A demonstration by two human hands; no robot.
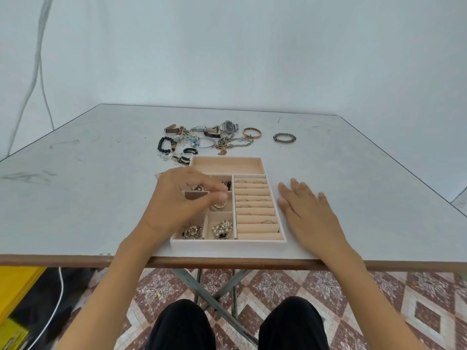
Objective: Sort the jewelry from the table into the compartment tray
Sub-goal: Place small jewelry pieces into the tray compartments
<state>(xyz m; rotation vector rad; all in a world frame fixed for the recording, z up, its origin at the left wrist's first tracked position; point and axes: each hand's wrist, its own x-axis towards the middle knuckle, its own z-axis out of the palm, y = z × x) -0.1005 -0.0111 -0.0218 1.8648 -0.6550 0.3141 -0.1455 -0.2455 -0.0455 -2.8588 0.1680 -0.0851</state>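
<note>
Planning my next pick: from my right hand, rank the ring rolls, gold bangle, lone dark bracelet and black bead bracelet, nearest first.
1. The ring rolls, in the tray just left of the right hand.
2. The dark bracelet, ahead, lying alone.
3. The gold bangle, ahead and left.
4. The black bead bracelet, far left.

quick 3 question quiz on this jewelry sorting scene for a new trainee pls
1. True or false: the long compartment at the far end of the tray is empty.
2. Where is the right hand? A) inside the tray B) flat on the table beside the tray C) raised in the air
3. Short answer: which piece on the table lies furthest right, apart from the others?

Key
1. True
2. B
3. The beaded bracelet
</note>
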